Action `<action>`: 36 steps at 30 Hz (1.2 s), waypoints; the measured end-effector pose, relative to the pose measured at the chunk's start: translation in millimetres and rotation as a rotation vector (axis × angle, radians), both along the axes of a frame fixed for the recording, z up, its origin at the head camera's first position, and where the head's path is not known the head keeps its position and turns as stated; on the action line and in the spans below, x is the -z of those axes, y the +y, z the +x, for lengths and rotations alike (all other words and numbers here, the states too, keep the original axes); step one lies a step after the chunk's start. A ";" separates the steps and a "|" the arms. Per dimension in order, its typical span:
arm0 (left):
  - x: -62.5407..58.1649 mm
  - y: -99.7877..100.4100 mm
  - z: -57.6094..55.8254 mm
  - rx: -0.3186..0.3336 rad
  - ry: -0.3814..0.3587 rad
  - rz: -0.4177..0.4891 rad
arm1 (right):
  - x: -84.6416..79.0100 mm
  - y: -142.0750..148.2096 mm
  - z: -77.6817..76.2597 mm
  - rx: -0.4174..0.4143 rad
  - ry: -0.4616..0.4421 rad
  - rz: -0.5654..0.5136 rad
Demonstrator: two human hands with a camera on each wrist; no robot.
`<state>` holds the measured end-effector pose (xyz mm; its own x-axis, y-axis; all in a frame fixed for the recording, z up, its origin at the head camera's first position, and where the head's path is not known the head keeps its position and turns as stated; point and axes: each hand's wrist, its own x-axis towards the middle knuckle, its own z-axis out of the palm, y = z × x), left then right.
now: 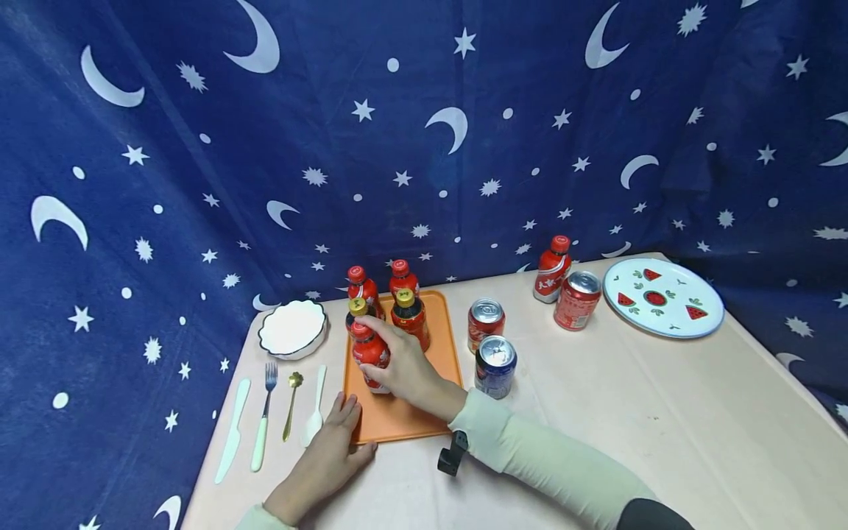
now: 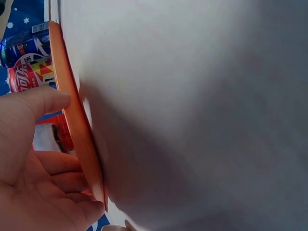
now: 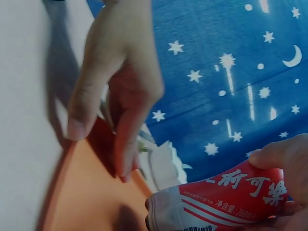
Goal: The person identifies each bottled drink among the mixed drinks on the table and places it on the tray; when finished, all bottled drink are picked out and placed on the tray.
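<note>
In the head view, my right hand [image 1: 409, 368] grips a red-capped cola bottle [image 1: 371, 355] by its upper part, over the orange tray [image 1: 424, 421]. The right wrist view shows that bottle's red label [image 3: 240, 192] and clear base. My left hand [image 1: 331, 450] holds the tray's near left corner, thumb on the front rim and fingers along the left side. Behind the held bottle, two gold-capped dark bottles stand on the tray, one [image 1: 411, 318] in plain sight and one [image 1: 356, 309] partly covered. Two red-capped bottles, left [image 1: 363, 285] and right [image 1: 403, 278], stand at its back.
Left of the tray lie a white knife [image 1: 232, 434], a fork [image 1: 263, 419], a gold spoon [image 1: 291, 401] and a white spoon [image 1: 316, 405], below a white bowl [image 1: 293, 330]. Rightward stand red cans [image 1: 486, 324], a blue can [image 1: 495, 368], another red bottle [image 1: 553, 271] and a watermelon-patterned plate [image 1: 662, 283].
</note>
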<state>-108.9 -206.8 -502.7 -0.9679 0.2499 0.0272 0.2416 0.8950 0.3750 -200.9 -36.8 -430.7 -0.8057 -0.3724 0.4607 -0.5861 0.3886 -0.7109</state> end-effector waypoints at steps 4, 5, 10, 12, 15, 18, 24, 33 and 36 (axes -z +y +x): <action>-2.3 0.6 -0.6 -0.001 -0.018 0.004 | 9.1 -5.3 0.0 0.008 0.009 0.019; -2.5 0.6 -0.7 -0.001 -0.020 0.003 | 10.4 -6.4 0.1 0.010 0.010 0.021; -2.1 0.5 0.2 -0.006 -0.029 -0.005 | 15.8 -11.6 0.8 0.019 0.023 0.024; -2.1 0.4 0.3 -0.012 -0.031 -0.006 | 17.9 -13.6 0.6 0.020 0.024 0.024; -2.8 0.8 0.4 -0.017 -0.038 -0.002 | 20.5 -15.5 1.0 0.022 0.022 0.028; -3.9 1.4 0.2 -0.016 -0.041 0.000 | 22.4 -16.5 1.9 0.017 0.016 0.025; -3.9 1.4 -0.4 -0.019 -0.039 -0.003 | 23.6 -17.4 3.4 0.007 0.001 0.013; -2.2 0.4 -0.6 0.001 -0.017 -0.006 | 24.6 -18.0 7.4 -0.013 -0.013 -0.002; -1.9 0.3 -1.2 0.005 -0.017 -0.007 | 25.0 -17.4 8.5 -0.010 -0.009 0.004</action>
<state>-110.1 -206.5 -500.8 -0.9669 0.2551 0.0085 0.2398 0.8965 0.3726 -192.4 -54.2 -455.7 -0.8059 -0.3824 0.4521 -0.5838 0.3855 -0.7145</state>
